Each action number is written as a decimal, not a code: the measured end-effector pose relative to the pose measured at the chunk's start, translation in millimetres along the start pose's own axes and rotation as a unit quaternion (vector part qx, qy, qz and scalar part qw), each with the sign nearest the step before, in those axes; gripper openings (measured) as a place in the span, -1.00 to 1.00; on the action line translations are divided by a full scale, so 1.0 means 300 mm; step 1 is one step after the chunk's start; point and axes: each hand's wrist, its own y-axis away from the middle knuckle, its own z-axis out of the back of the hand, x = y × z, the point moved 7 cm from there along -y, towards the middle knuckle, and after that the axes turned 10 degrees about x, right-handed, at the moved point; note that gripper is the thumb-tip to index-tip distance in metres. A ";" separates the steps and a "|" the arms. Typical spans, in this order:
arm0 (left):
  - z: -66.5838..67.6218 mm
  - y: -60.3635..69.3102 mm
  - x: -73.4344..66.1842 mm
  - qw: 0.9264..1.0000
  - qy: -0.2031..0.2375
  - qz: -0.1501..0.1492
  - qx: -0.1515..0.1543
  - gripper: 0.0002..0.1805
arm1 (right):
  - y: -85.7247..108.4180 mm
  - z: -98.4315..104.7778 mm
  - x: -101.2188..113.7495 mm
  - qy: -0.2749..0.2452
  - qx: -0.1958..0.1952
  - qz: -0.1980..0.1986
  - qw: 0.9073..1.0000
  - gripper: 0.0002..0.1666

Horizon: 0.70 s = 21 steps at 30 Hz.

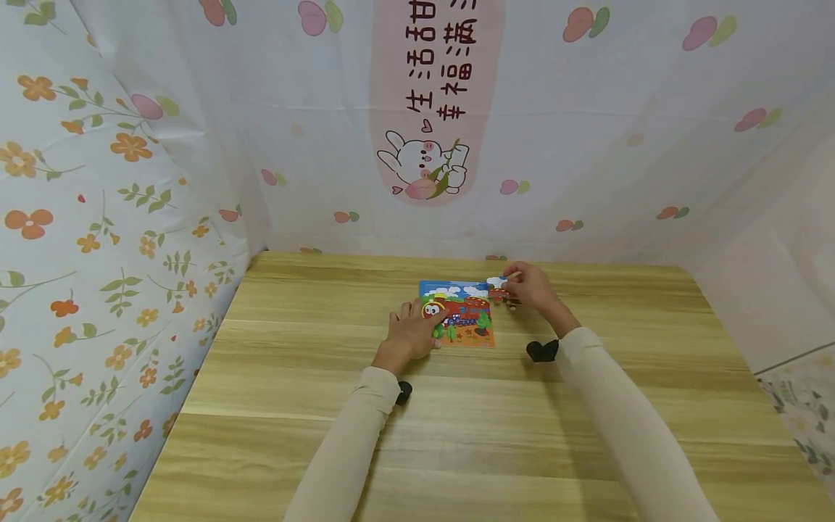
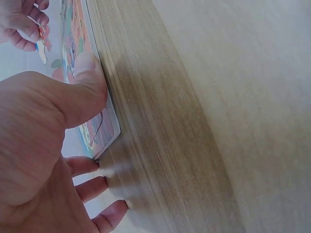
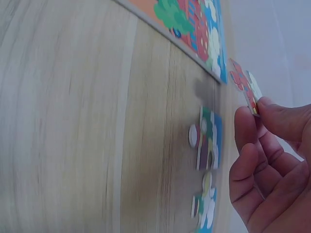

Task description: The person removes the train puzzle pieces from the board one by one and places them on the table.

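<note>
A jigsaw puzzle (image 1: pixel 481 336) with a red cartoon train lies flat on the wooden table. My left hand (image 1: pixel 409 335) rests at its left side. In the left wrist view the thumb (image 2: pixel 86 90) presses on the puzzle's face, while the other fingers spread beyond its corner, tips on the table. My right hand (image 1: pixel 531 288) pinches a puzzle piece (image 3: pixel 248 92) between thumb and index finger, raised near the puzzle's upper right corner. Below that hand, in the right wrist view, one loose puzzle piece (image 3: pixel 210 138) and another loose piece (image 3: pixel 206 209) lie on the table.
The wooden table (image 1: pixel 457 449) meets a patterned cloth (image 1: pixel 313 181) at its back edge. A floral cloth (image 1: pixel 98 290) hangs along the left side. Black straps circle both wrists.
</note>
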 end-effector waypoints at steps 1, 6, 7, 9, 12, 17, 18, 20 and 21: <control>0.000 0.000 0.000 1.000 0.002 -0.001 -0.001 -0.27 | 0.003 0.006 -0.005 -0.003 0.000 -0.003 1.000 -0.73; -0.002 -0.003 0.002 1.000 0.007 -0.004 -0.003 -0.27 | 0.020 0.034 -0.023 0.001 -0.005 -0.008 1.000 -0.73; -0.002 -0.002 0.002 1.000 0.008 -0.004 -0.003 -0.27 | 0.022 0.038 -0.027 0.003 -0.007 -0.009 1.000 -0.73; 0.000 0.001 0.001 1.000 0.008 -0.005 -0.002 -0.27 | 0.027 0.047 -0.037 0.007 -0.007 -0.009 1.000 -0.73; 0.002 0.005 0.000 1.000 0.007 -0.005 -0.001 -0.27 | 0.033 0.058 -0.055 -0.001 -0.005 -0.012 1.000 -0.72; 0.001 0.004 0.001 1.000 0.002 -0.005 -0.004 -0.27 | 0.039 0.078 -0.080 -0.010 -0.009 -0.017 1.000 -0.73; 0.001 0.003 0.001 1.000 0.002 -0.004 -0.004 -0.27 | 0.040 0.082 -0.085 -0.008 -0.011 -0.018 1.000 -0.73; 0.001 0.002 0.001 1.000 0.002 -0.004 -0.003 -0.27 | 0.045 0.092 -0.092 -0.008 -0.013 -0.019 1.000 -0.73; 0.000 0.000 0.001 1.000 0.003 -0.004 -0.002 -0.27 | 0.048 0.097 -0.097 -0.005 -0.015 -0.020 1.000 -0.74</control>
